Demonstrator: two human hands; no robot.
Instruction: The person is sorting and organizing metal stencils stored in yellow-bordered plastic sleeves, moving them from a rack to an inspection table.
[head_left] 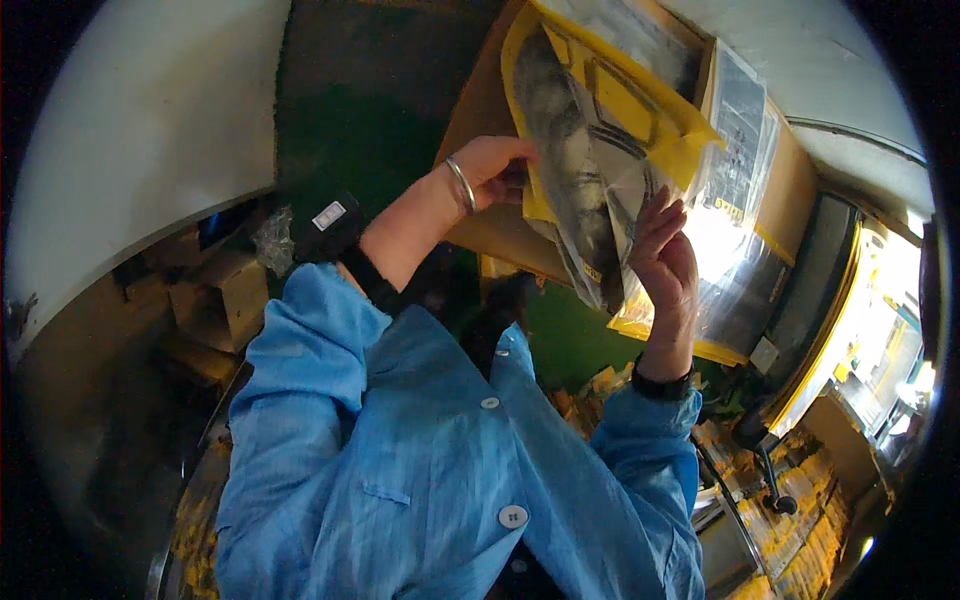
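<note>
A clear plastic bag point(585, 180) with yellow printed parts and dark markings is held up in front of me, above a cardboard box. My left hand point(497, 170), with a metal bangle at the wrist, pinches the bag's left edge. At the bag's lower right side, my right hand point(665, 250) has its fingers bent against the film and grips it there. The bag hangs tilted and creased between the two hands. What is inside it, if anything, I cannot make out.
The open cardboard box point(480, 95) holds more yellow-printed clear bags point(735, 190). Several brown cartons point(225, 300) stand at the left under a pale panel point(150, 120). Stacked yellow-edged packs point(800, 520) and a black crank handle point(775, 495) are at the lower right. The floor point(345, 130) is green.
</note>
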